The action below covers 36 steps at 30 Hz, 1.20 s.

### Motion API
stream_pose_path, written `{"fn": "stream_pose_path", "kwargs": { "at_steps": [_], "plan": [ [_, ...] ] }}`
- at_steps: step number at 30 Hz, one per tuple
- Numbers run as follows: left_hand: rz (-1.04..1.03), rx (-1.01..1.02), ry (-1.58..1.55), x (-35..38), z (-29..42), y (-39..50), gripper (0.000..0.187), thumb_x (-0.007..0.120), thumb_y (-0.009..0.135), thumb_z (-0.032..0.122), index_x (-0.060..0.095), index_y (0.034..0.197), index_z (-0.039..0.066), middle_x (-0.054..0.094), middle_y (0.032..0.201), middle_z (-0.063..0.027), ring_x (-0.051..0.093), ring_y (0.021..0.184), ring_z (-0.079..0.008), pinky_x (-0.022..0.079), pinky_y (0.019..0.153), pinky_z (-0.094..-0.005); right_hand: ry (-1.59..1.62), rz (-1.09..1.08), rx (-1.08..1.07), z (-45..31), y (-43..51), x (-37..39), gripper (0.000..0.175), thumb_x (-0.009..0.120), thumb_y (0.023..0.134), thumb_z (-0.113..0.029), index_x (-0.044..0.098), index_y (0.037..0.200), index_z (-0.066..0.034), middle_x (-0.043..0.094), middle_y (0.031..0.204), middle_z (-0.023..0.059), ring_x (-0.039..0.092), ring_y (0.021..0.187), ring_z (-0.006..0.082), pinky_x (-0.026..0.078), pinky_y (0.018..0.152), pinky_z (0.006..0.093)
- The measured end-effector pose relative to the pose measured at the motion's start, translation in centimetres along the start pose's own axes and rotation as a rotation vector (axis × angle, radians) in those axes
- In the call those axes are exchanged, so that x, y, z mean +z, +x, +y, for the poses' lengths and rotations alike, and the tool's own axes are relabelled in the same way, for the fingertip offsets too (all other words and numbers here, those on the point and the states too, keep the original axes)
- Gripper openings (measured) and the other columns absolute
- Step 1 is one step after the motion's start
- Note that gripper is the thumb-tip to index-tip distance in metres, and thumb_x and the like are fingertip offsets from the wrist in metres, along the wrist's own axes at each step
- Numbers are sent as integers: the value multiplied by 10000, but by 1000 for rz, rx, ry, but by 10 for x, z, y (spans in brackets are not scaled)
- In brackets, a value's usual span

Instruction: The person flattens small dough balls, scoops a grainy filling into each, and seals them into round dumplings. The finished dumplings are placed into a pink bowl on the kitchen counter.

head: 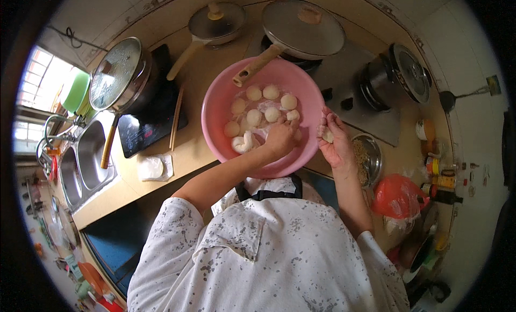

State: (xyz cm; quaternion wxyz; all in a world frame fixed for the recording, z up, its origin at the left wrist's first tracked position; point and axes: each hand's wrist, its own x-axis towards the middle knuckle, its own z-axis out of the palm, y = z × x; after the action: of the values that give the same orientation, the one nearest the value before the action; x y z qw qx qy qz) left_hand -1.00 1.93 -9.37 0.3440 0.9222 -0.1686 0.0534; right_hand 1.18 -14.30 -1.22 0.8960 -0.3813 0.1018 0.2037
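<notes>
A pink plastic basin [213,110] holds several round white dough balls [254,117] dusted with flour, and a larger twisted lump of dough [243,143]. My left hand [282,137] reaches into the basin, its fingertips at a small piece of dough [293,115]; whether they grip it is not plain. Beside the basin's right rim, my right hand [334,139] has its fingers curled round a pale piece of dough [327,135]. A metal bowl [379,159] of brownish, shredded-looking food stands just right of that hand, partly behind the wrist.
The wooden handle of a lidded pan [304,28] juts over the basin's far rim. To the left are chopsticks [176,118], an induction cooker [141,130] with a lidded pot [117,74], and a double sink [94,155]. A dark pot [381,80] and red plastic bag [399,195] stand right.
</notes>
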Motion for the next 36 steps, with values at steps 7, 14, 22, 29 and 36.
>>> {"fn": "stream_pose_path", "kwargs": {
  "at_steps": [7,14,22,29,36],
  "plan": [
    [59,-572,-1668,-24,25,3,546,483,926,515,522,1223,59,527,1247,-77,461,1180,-226,358,1002,-358,-74,-193,-201,20,2,9,425,454,994,-293,462,1332,-35,534,1290,95,563,1115,219,493,830,275],
    [134,-311,-1707,-74,56,6,559,386,979,400,329,1395,30,392,1424,-118,346,1333,-269,300,1090,-366,-1274,-479,-877,51,-14,83,720,203,965,-547,191,1478,-41,130,1535,213,102,1414,411,67,1123,529],
    [52,-508,-2142,-100,62,-12,525,401,984,373,343,1413,77,428,1372,-86,439,1184,-147,366,998,-277,-1430,-692,-1067,35,-1,96,733,145,935,-621,146,1503,-158,73,1543,212,52,1421,413,-13,1106,573],
    [70,-322,-2113,-83,51,-22,460,443,975,365,411,1344,91,482,1325,-53,474,1191,-169,401,1012,-338,-1511,-970,-1021,20,13,151,715,189,942,-591,146,1501,-148,79,1530,249,55,1407,454,19,1104,588],
    [1223,384,-1615,-154,125,15,548,440,973,376,299,1436,118,371,1425,-95,399,1261,-127,356,1038,-303,-1333,-1005,-1120,23,-12,158,703,190,941,-577,131,1507,-163,84,1543,214,69,1419,416,18,1115,562]
  ]
}}
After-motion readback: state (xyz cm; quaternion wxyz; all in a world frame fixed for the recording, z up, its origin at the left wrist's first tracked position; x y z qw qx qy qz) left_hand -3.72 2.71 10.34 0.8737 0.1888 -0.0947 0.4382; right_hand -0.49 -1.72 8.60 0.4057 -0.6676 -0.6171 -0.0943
